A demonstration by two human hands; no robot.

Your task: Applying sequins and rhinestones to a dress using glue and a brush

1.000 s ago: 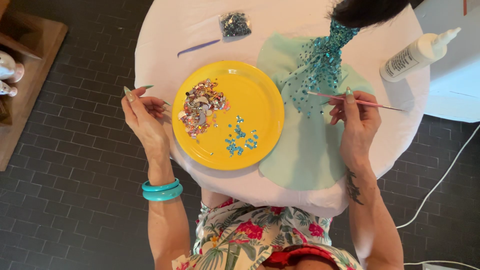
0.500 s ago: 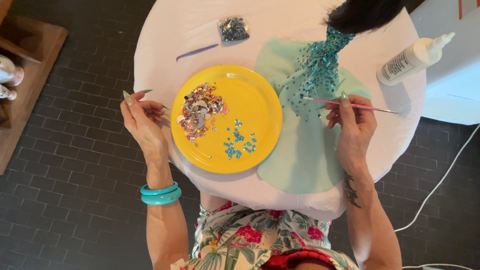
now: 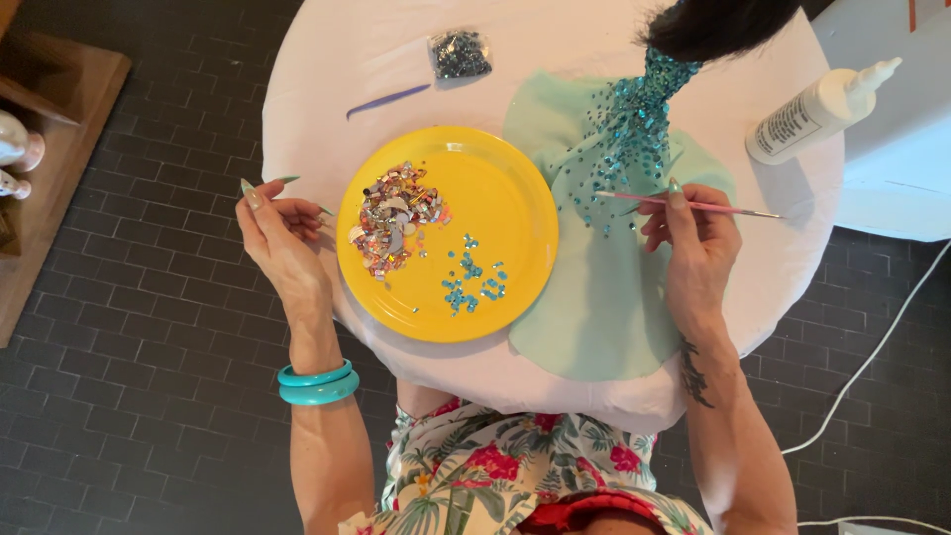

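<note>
right hand (image 3: pixel 698 248) pinches thin stick (image 3: pixel 693 205) over sequinned mint fabric (image 3: pixel 604 307), tip poised | left hand (image 3: pixel 282 233) loose, empty, steadying yellow plate (image 3: pixel 515 198) edge

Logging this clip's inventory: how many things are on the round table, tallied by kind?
Yellow plate: 1
Mint fabric piece: 1
Glue bottle: 1
Sequin bag: 1
Purple stick: 1
Total: 5, not counting the pink tool in the right hand.
</note>
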